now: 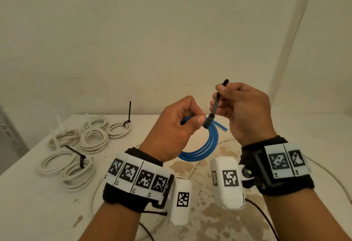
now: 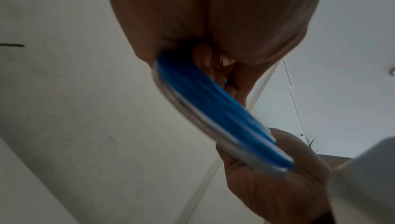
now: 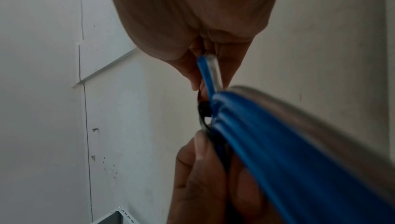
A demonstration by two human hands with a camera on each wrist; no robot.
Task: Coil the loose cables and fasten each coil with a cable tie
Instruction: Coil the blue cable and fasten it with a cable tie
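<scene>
A blue cable coil (image 1: 205, 145) hangs above the table, held up in front of me. My left hand (image 1: 179, 126) grips its top between thumb and curled fingers. A black cable tie (image 1: 215, 105) is looped round the coil beside my thumb, its head (image 1: 208, 121) against the strands. My right hand (image 1: 240, 107) pinches the tie's tail and holds it upward. The left wrist view shows the blue coil (image 2: 213, 112) blurred under my left palm. In the right wrist view, the coil (image 3: 278, 143) and the tie's head (image 3: 203, 111) sit close to the camera.
Several white coils (image 1: 76, 151) lie on the white table (image 1: 38, 202) at the left; two carry black ties (image 1: 80, 157), others white ties. A loose white cable (image 1: 323, 172) curves over the stained tabletop under my wrists. A wall stands right behind.
</scene>
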